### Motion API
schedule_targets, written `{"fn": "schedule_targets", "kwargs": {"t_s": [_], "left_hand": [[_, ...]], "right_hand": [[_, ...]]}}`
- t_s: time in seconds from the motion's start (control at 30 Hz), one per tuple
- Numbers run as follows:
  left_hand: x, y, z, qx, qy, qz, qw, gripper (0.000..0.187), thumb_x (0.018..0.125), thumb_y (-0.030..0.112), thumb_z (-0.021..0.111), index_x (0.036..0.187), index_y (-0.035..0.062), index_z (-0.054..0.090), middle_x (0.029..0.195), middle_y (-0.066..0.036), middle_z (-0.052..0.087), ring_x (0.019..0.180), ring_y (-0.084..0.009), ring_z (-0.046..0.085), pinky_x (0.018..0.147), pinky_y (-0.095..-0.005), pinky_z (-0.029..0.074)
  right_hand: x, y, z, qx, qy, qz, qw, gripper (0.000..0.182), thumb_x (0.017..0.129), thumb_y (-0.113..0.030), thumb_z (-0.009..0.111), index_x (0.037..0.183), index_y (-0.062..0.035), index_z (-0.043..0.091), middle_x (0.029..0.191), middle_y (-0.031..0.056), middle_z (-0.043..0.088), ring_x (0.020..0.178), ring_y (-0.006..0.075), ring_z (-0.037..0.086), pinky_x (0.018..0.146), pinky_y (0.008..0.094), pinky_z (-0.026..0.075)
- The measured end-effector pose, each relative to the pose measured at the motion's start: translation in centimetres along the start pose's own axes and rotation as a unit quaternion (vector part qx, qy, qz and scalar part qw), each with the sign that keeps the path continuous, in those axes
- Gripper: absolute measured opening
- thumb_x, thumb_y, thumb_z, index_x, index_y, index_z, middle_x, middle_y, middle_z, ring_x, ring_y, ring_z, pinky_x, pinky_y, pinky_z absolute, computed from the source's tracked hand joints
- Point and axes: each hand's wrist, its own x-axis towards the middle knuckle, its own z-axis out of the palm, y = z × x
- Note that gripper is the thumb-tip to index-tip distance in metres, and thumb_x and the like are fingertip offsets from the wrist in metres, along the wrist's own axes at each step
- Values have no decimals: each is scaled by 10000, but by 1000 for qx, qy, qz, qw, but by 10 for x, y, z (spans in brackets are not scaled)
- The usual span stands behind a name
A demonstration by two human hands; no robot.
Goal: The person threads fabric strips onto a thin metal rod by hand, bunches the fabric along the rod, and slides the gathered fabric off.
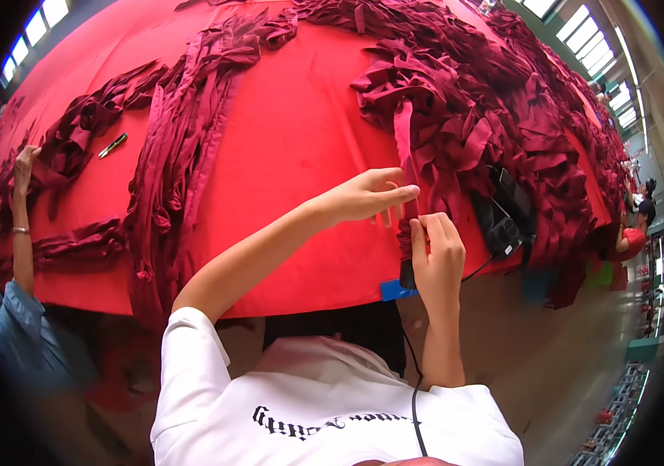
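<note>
A long dark red fabric strip runs from the big heap of fabric toward me. My left hand has its thumb and fingers closed on this strip, palm down. Just below and to the right, my right hand pinches the strip's lower part, which is bunched into gathers. Beneath the gathers a black piece shows, mostly hidden beside my right hand; I cannot make out what it is. A flat blue object lies at the table edge under it.
Heaped dark red strips cover the right of the red table; more strips lie left. Black devices with a cable sit right of my hands. A pen-like tool lies left. Another person's hand touches fabric far left.
</note>
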Motion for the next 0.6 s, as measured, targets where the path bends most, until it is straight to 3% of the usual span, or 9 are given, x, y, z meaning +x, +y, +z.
{"fn": "schedule_targets", "kwargs": {"t_s": [0.03, 0.07, 0.13, 0.17, 0.23, 0.27, 0.43, 0.53, 0.6], "left_hand": [[1, 0, -2, -5, -4, -11, 1000, 457, 981, 463, 578, 1125, 29, 558, 980, -52, 664, 831, -118, 659, 701, -272, 504], [2, -4, 0, 1, -11, -14, 1000, 457, 981, 463, 578, 1125, 29, 558, 980, -52, 664, 831, -118, 659, 701, -272, 504], [4, -7, 9, -58, 81, 3, 995, 454, 981, 430, 592, 1182, 24, 561, 1049, -28, 656, 927, -106, 638, 785, -271, 497], [5, -7, 12, -71, 103, -14, 992, 413, 988, 375, 593, 1239, 49, 558, 1104, -13, 649, 974, -92, 618, 818, -269, 494], [6, 1, 12, -98, 64, 58, 991, 357, 992, 340, 589, 1237, 82, 565, 1105, -17, 658, 971, -84, 616, 829, -265, 490], [6, 4, 14, -111, 80, 39, 990, 311, 996, 324, 579, 1188, 80, 596, 1083, -17, 658, 926, -101, 621, 806, -270, 502], [28, 4, 10, -207, 97, 7, 974, 215, 980, 274, 593, 1100, 96, 608, 977, -69, 714, 922, -147, 682, 809, -302, 530], [36, 10, 12, -211, 115, 13, 971, 183, 986, 237, 577, 1093, 90, 581, 984, -117, 708, 884, -232, 711, 817, -355, 553], [35, 20, 18, -218, 156, 33, 963, 156, 1006, 215, 537, 1087, 83, 552, 995, -150, 704, 840, -294, 721, 811, -386, 564]], "right_hand": [[-1, 2, 0, 7, -8, 8, 1000, 129, 946, -94, 593, 907, 29, 597, 850, 157, 588, 791, 334, 591, 695, 422, 478], [-2, 2, 2, 8, -1, 15, 1000, 129, 946, -94, 593, 907, 29, 597, 850, 157, 588, 791, 334, 591, 695, 422, 478], [-4, -1, 5, -24, 44, -24, 998, 154, 942, -100, 599, 995, 42, 621, 901, 155, 608, 843, 326, 603, 737, 411, 496], [-7, -2, 4, -35, 21, -21, 999, 246, 929, -88, 600, 1116, 71, 614, 977, 155, 607, 897, 312, 601, 774, 400, 503], [-11, -8, 8, -37, 25, -15, 999, 317, 905, -56, 597, 1193, 75, 578, 1017, 172, 586, 932, 333, 582, 806, 411, 489], [-13, -7, 11, -36, 22, -14, 999, 381, 890, -40, 594, 1250, 78, 552, 1051, 169, 568, 944, 326, 572, 806, 412, 488], [-18, -6, 14, -24, 28, 2, 999, 395, 884, -33, 600, 1260, 78, 551, 1017, 154, 560, 919, 317, 562, 810, 405, 485], [-22, -2, 18, 3, 48, 10, 999, 394, 903, -57, 613, 1268, 73, 545, 1023, 162, 575, 919, 316, 591, 815, 401, 487], [-26, 2, 22, 164, 64, 79, 981, 416, 899, -78, 638, 1277, 64, 540, 1028, 167, 603, 891, 310, 619, 772, 390, 507]]}}
